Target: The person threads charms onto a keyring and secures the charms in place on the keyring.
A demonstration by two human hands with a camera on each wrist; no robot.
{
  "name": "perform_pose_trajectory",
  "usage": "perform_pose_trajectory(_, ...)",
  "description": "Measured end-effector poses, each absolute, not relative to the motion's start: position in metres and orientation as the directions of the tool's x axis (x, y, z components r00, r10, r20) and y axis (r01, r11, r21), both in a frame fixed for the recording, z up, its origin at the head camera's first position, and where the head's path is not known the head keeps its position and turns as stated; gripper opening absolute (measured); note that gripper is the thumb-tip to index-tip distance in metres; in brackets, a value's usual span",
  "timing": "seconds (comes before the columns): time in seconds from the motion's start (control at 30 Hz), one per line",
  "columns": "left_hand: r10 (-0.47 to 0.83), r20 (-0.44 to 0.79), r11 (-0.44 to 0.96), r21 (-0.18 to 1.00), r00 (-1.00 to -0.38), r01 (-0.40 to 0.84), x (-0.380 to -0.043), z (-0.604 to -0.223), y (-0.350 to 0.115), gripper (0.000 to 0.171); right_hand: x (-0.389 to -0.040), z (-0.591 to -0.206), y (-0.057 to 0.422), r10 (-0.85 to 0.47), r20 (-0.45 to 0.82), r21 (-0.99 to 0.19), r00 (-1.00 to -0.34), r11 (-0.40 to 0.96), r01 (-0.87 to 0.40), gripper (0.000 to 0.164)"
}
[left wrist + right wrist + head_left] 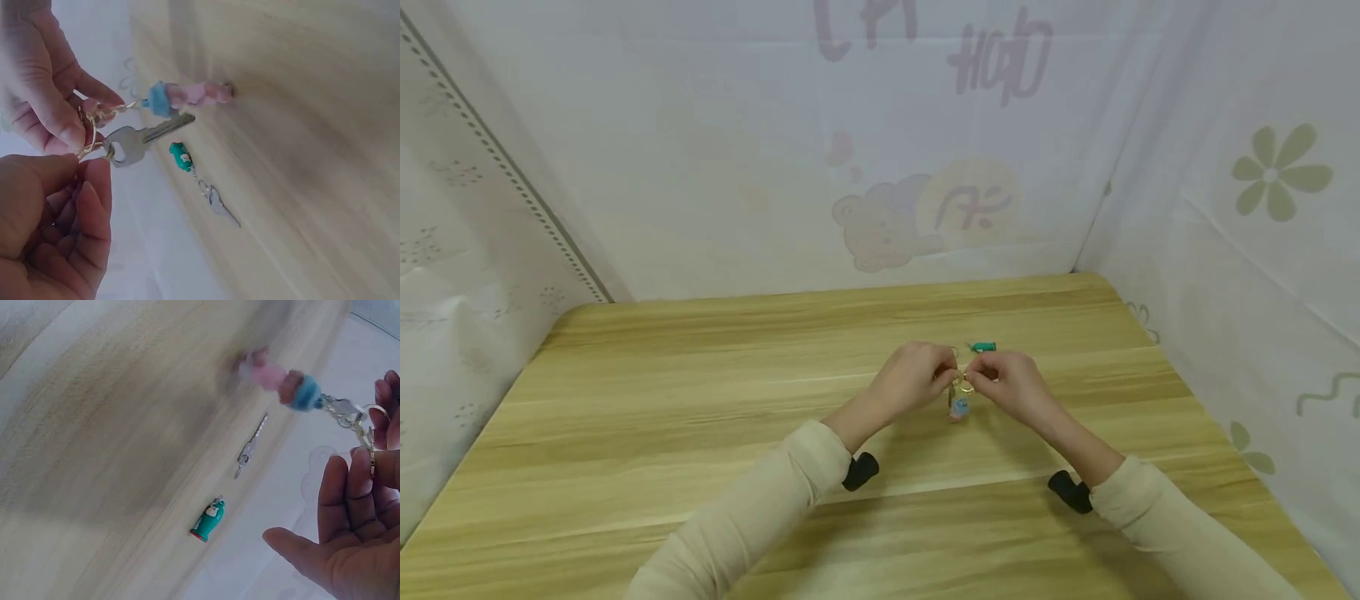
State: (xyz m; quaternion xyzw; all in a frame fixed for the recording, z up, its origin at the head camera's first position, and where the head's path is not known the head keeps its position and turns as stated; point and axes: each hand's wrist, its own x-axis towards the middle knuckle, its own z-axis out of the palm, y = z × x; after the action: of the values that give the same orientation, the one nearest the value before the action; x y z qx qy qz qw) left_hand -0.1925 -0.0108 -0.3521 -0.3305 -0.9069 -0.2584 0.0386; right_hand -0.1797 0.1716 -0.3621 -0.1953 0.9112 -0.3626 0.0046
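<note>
Both hands meet above the table around a gold keyring (967, 387). With thumb and index finger my left hand (913, 377) pinches the ring close to a silver key (128, 145). From the other side, my right hand (1013, 388) pinches the same ring, its remaining fingers partly extended in the right wrist view. A figure charm (187, 95) with a blue top and pink body hangs from the ring by a gold chain, beside the key. Fingertips hide part of the ring, so its gap cannot be seen.
Behind the hands, a green figure charm (208, 520) lies on the wooden table (662, 400), chained to a second silver key (247, 450). Black wrist mounts (861, 472) show under both sleeves. A patterned white cloth (715, 167) stands around the table's back and sides.
</note>
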Motion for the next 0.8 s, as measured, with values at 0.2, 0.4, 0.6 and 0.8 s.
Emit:
perform_pose_trajectory(0.2, 0.6, 0.295, 0.667, 0.329, -0.744, 0.669, -0.192, -0.353, -0.007, 0.007, -0.181, -0.361, 0.173, -0.33, 0.034, -0.76, -0.943, 0.605, -0.239, 0.014)
perform_pose_trajectory(0.4, 0.599, 0.555, 0.606, 0.158, -0.578, 0.78, -0.188, -0.369, -0.01, 0.009, -0.186, -0.359, 0.177, -0.332, -0.177, -0.911, -0.927, 0.411, 0.027, 0.017)
perform_pose_trajectory(0.6, 0.584, 0.675, 0.597, 0.019, -0.451, 0.802, -0.188, -0.379, -0.011, 0.015, -0.188, -0.36, 0.179, -0.348, -0.281, -0.935, -0.895, 0.31, 0.173, 0.014)
perform_pose_trajectory(0.8, 0.556, 0.717, 0.584, 0.022, -0.42, 0.811, -0.188, -0.381, -0.012, 0.008, -0.187, -0.363, 0.178, -0.347, -0.303, -0.939, -0.887, 0.27, 0.215, 0.014)
